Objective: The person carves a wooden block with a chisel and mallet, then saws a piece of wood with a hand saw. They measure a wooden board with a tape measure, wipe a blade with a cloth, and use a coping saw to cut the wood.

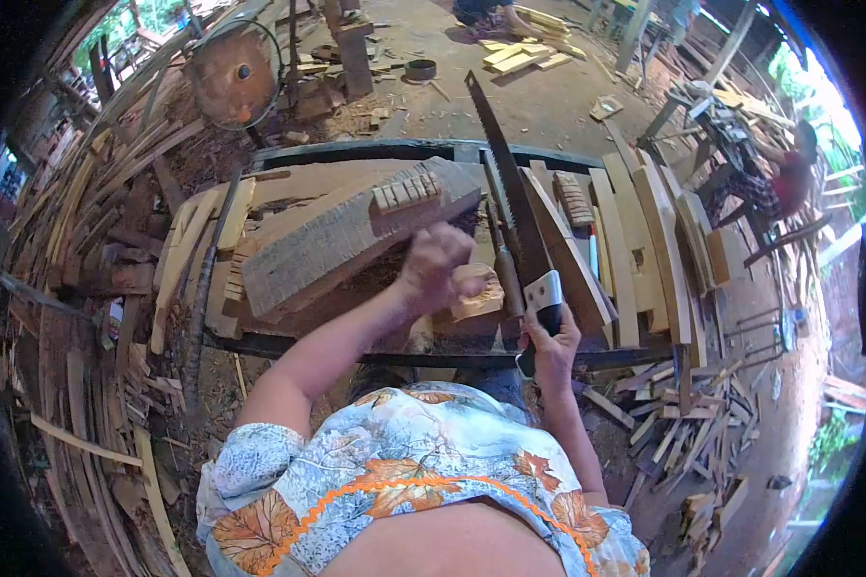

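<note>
Over the near edge of the bench (625,359): phone (547,292) in right hand (556,352)

Smooth and flat, round-cornered, pale above and dark below. Held tilted between the thumb and wrapped fingers of the right hand, just beside the wide end of a toothed handsaw (512,188). Farther left, left hand (438,262) with fingers loosely curled near a yellowish wood block (478,302); cannot tell whether touching. Beyond, a thick, rough-sawn beam (332,240) bearing a ridged wood piece (406,192). Narrow gap between beam and handsaw; straight-edged planks (614,260) crowding the right; brown earth floor (558,106) past the far rail (375,149).
</note>
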Demonstrator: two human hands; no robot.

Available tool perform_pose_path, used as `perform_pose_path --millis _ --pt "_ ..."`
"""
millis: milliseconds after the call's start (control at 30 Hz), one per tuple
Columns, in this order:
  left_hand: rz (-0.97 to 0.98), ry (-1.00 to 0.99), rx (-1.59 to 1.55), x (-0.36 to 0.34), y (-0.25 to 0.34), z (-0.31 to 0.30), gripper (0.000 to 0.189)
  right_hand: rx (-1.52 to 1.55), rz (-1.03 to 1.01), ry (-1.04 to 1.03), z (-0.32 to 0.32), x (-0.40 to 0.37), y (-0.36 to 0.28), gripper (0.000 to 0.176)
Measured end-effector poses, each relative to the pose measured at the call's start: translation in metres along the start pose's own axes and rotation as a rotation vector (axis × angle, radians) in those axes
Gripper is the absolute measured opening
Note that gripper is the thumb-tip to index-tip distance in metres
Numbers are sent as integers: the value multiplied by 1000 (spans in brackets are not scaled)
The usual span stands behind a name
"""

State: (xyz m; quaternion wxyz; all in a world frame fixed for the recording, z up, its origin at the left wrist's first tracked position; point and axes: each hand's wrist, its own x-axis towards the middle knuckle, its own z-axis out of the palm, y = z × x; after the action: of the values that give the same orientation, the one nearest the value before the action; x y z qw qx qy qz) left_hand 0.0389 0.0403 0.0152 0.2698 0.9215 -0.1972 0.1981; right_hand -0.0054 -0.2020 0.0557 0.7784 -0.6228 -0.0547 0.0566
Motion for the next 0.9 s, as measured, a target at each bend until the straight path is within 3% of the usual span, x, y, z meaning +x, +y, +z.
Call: perform_pose_path --millis 33,100,233,300,467,533,600,833,900 --pt "12 -8 -10 -8 23 5 61 -20 -54 51 -3 0 -6 13" --pt "29 -91 311 -15 55 15 69 -2 -36 90 -12 -5 -21 13" --pt "-33 -163 332 -6 54 26 78 -56 -125 214 -35 -15 -38 15" --pt "-168 -340 299 2 50 28 78 -18 -168 268 -50 -19 -43 23" --pt "-187 -223 170 27 60 15 75 34 -262 348 -78 -33 -58 24" --pt "-42 -74 -10 62 72 16 74 18 -285 381 -78 -36 -70 21" --pt "-5 -137 -74 106 87 30 74 5 -302 413 -82 -37 -74 20" --pt "318 -324 211 199 118 114 79 -17 -298 389 -91 -50 -68 19" --pt "240 -273 169 188 113 124 75 2 -295 366 -92 -53 -67 20"
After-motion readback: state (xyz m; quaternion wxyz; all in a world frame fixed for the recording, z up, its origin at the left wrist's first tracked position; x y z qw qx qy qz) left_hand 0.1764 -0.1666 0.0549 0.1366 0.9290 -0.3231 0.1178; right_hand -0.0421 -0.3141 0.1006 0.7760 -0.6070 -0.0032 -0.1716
